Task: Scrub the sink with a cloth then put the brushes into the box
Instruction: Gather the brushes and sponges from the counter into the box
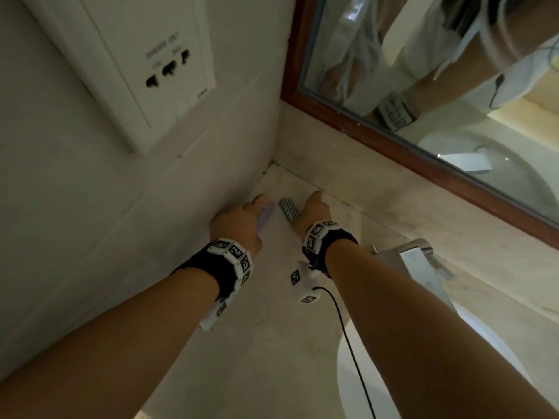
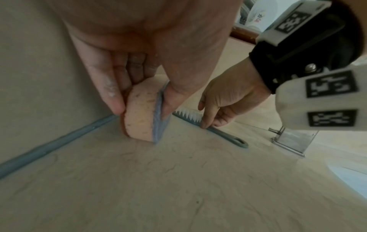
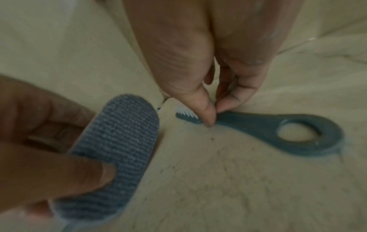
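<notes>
In the corner of the marble counter my left hand [image 1: 242, 219] grips a sponge pad [image 2: 141, 113], peach foam with a blue woven face [image 3: 117, 150], standing on its edge against the wall. Beside it lies a teal brush [image 3: 258, 125] with white bristles [image 2: 188, 115] and a loop handle [image 2: 236, 142]. My right hand [image 1: 314, 210] pinches the brush's neck between thumb [image 3: 206, 113] and fingertips while it lies on the counter. No box shows in any view.
A white wall [image 1: 90, 207] with a socket plate [image 1: 136, 65] stands on the left. A wood-framed mirror [image 1: 423, 86] runs along the back. A chrome faucet [image 1: 414, 255] and the white sink basin [image 1: 484, 343] lie to the right of my right arm.
</notes>
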